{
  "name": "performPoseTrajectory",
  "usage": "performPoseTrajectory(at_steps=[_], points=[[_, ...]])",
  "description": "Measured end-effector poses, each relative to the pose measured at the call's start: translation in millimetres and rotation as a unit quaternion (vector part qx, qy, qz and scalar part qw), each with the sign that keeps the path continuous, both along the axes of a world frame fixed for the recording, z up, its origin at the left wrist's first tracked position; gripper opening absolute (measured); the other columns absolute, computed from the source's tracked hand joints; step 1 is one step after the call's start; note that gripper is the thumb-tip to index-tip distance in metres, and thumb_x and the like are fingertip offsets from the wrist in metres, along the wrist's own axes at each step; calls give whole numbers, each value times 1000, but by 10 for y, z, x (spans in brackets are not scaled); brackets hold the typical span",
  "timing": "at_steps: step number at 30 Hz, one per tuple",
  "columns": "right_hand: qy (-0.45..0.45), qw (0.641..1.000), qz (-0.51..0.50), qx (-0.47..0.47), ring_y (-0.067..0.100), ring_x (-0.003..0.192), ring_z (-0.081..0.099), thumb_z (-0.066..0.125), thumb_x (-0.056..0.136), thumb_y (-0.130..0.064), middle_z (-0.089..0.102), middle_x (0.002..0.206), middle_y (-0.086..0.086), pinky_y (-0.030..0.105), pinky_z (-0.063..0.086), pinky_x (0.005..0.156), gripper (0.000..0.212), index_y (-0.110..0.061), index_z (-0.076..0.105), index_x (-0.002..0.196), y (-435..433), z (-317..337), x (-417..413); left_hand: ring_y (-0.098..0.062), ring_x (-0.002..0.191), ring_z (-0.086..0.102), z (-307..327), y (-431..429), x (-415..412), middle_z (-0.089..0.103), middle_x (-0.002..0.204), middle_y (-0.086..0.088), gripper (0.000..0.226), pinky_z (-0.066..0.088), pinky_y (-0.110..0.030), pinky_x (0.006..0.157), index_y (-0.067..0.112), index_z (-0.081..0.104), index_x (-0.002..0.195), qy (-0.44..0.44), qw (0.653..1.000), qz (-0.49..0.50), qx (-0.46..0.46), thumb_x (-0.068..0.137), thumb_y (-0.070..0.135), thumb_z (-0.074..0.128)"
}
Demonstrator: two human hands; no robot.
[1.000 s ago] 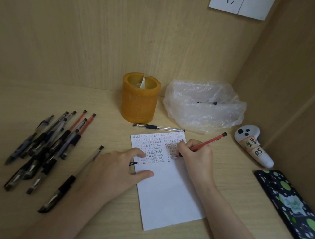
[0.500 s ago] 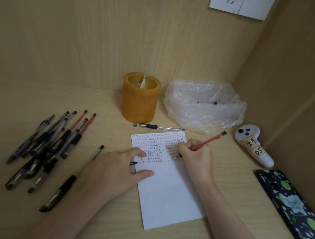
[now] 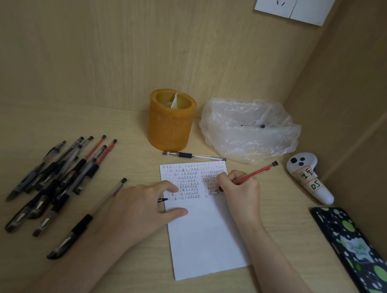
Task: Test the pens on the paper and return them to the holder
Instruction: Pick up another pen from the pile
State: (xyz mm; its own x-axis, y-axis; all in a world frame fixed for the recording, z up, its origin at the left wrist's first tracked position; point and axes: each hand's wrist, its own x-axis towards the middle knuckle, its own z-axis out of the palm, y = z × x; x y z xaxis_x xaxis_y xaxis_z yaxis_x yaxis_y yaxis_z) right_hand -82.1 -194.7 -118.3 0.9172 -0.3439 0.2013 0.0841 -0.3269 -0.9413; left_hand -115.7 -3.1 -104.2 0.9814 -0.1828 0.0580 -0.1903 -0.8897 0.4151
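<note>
A right hand [image 3: 240, 196] grips 1 red pen [image 3: 255, 173], its tip blurred against the scribbled top of a white paper [image 3: 205, 234] on the counter [image 3: 275, 230]. The left hand [image 3: 140, 208] rests on the paper's left edge, thumb and forefinger spread. Its other fingers are hidden, so whether they hold the small black tip [image 3: 163, 200] poking out is unclear. The orange holder [image 3: 170, 121] stands behind, its contents indistinct.

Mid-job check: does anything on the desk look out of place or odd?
Nothing looks spilled or broken. Two oddities: what looks like a pen lies inside the plastic bag, away from the heap of pens on the left, and the orange holder shows only a pale scrap, no pens.
</note>
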Motion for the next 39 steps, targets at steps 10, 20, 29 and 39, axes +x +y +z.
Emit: performPoseTrajectory(at_steps=[10,20,29,39], points=[[4,1000,12,-1,6,45,29,61,76,-1,39,49,3,18,25,43,29,-1,46,50,11,2,-2,-3,79,56,19,-1,-13,65,98,13,52,39,-20,63,47,49,117,-2,1000,0,-1,72,73,52],[6,1000,14,12,5,44,28,61,76,-1,43,51,9,16,24,42,29,0,46,50,1,3,-2,-4,86,58,-3,0,-12,64,93,13,52,39,-21,66,46,50,116,-6,1000,3,-13,71,73,53],[0,1000,17,3,10,48,31,60,76,-1,42,53,12,19,25,44,30,-1,45,50,13,-4,-6,-5,91,60,-8,-8,-9,66,99,13,54,42,-21,69,45,50,118,-11,1000,1,-6,72,73,53],[-1,1000,1,-5,9,47,24,59,74,1,31,48,3,20,21,43,41,-13,35,45,17,17,-12,-4,86,60,-12,-2,-10,67,96,12,53,48,-22,71,46,49,117,-20,1000,-2,-10,71,73,52]])
